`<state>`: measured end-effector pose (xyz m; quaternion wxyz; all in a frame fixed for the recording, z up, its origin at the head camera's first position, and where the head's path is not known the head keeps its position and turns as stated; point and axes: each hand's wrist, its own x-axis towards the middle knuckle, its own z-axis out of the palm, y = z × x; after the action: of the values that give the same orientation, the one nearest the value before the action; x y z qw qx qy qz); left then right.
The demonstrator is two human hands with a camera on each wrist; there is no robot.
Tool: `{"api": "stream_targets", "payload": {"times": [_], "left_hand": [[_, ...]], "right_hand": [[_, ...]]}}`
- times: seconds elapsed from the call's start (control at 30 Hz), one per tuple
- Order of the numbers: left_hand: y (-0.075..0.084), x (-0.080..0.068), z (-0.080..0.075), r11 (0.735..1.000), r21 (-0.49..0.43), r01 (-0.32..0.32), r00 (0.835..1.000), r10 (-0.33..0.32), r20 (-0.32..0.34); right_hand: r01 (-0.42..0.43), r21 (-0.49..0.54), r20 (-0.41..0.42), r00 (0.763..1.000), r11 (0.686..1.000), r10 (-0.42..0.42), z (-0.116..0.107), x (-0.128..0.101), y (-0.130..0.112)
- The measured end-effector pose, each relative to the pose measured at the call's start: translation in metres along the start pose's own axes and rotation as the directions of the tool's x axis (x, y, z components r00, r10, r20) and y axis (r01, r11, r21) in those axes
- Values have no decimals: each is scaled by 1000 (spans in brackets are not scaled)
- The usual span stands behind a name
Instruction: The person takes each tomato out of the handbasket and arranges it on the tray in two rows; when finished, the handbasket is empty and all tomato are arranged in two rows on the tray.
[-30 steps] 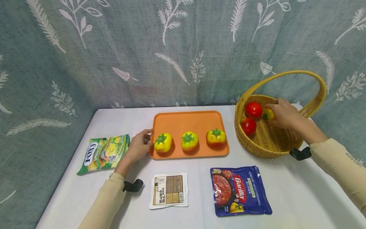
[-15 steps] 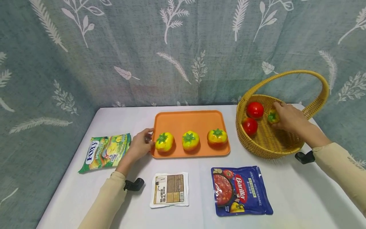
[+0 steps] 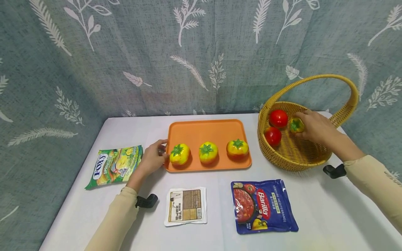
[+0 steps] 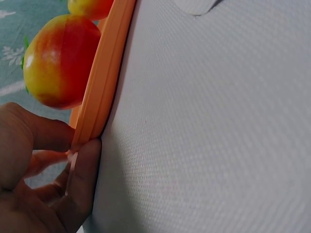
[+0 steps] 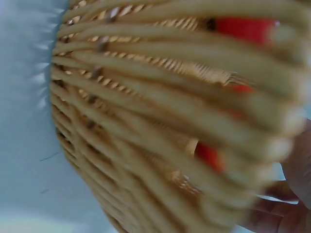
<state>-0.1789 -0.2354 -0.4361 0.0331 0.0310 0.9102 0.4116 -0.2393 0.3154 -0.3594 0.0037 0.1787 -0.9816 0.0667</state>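
While the left hand [image 3: 154,158] pinches the orange tray [image 3: 201,130] at its left edge, the right hand [image 3: 314,127] grips a yellow tomato [image 3: 295,124] inside the basket [image 3: 295,153], right of the tray.

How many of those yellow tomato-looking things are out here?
4: three yellow-and-red toy tomatoes in a row on the orange plastic tray, one in the right hand inside the wicker basket. The hand could hide more.
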Motion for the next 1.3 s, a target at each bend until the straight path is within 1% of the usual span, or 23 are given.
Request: {"api": "stream_targets", "payload": {"times": [0.33,0.63,0.83,0.93,1.07,1.3], "left_hand": [[0,0,0,1000,-1,13,1000,-13,5],[0,-2,-1,1000,-23,19,1000,-19,6],[1,0,0,1000,10,7,1000,-7,2],[1,1,1,1000,18,-5,1000,5,-3],[1,1,0,1000,4,-17,1000,17,0],[2,-2,-1,1000,4,-5,1000,5,0]], "right_hand": [[17,4,-29,999,1000,-17,-14,-11,-18],[57,-2,-92,994,998,-57,-24,-19,-37],[92,-6,-125,988,996,-92,-29,-25,-47],[109,-15,-135,985,994,-110,-32,-28,-52],[124,-3,-139,983,992,-123,-37,-32,-61],[157,15,-143,978,987,-154,-43,-37,-78]]}}
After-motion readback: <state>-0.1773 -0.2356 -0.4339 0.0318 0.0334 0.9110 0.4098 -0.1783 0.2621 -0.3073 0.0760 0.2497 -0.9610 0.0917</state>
